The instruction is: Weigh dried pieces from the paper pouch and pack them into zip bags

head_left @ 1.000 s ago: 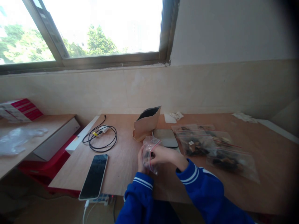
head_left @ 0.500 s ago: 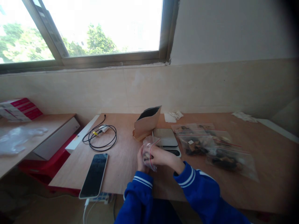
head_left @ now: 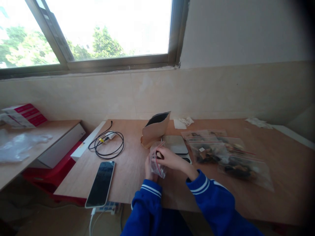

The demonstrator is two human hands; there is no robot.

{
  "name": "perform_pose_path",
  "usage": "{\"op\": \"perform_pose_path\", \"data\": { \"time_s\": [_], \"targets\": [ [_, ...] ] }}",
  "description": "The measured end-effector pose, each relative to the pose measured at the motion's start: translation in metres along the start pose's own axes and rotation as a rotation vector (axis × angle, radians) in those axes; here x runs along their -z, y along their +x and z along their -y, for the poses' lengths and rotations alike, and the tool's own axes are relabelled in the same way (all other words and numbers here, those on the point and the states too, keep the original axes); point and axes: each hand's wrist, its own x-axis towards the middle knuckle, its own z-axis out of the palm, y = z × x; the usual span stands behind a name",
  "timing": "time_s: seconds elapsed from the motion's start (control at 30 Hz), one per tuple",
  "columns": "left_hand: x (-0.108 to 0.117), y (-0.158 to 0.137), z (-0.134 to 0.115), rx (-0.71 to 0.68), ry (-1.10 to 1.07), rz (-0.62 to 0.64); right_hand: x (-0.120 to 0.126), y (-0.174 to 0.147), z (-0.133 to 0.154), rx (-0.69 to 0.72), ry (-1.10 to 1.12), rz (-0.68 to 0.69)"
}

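Observation:
In my left hand (head_left: 148, 168) is a small clear zip bag (head_left: 157, 168) with a red seal line, its mouth open toward the right. My right hand (head_left: 169, 158) is at that mouth, fingers pinched on a small brown and dark dried piece (head_left: 159, 155); its exact kind is unclear. Just behind the hands a kraft paper pouch (head_left: 156, 127) stands open with a dark lining. A kitchen scale (head_left: 176, 144) with a metal plate lies beside the pouch, its front partly hidden by my right wrist.
Several zip bags (head_left: 208, 152) of dark dried pieces lie on the right. On the left are a phone (head_left: 101, 183), overhanging the table's front edge, and a coiled black cable (head_left: 108, 155). Crumpled tissue (head_left: 187, 122) lies at the back. A red stool (head_left: 44, 173) stands between the tables.
My right hand has lifted slightly out of the small zip bag, and a brown piece now shows at its fingertips. My left hand still holds the bag.

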Motion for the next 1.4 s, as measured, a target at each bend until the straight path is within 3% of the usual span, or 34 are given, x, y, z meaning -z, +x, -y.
{"op": "perform_pose_path", "data": {
  "time_s": [0.2,0.37,0.6,0.7,0.87,1.0,1.2,1.4],
  "targets": [
    [-0.009,-0.003,-0.004,-0.024,-0.027,0.052,0.01,-0.003,0.002,-0.003,0.065,-0.02],
    [-0.013,-0.005,-0.009,0.073,-0.116,0.069,0.019,-0.005,0.006,0.023,0.054,-0.013],
    [-0.016,-0.006,-0.014,0.016,-0.15,0.105,0.032,-0.007,0.007,-0.044,0.122,-0.09],
    [-0.013,-0.003,-0.013,-0.014,-0.124,0.103,0.038,-0.001,0.004,-0.011,0.247,-0.263],
    [-0.013,0.002,-0.012,-0.011,-0.092,-0.047,0.061,0.033,0.001,0.082,0.414,-0.754],
    [-0.016,0.0,-0.014,0.012,-0.076,-0.055,0.092,0.077,0.006,0.19,0.296,-0.903],
    [-0.017,-0.005,-0.015,-0.01,-0.069,-0.066,0.106,0.128,0.006,0.332,0.017,-0.837],
    [-0.02,-0.005,-0.016,0.018,-0.014,-0.061,0.099,0.133,0.006,0.333,-0.153,-0.796]
  ]
}}
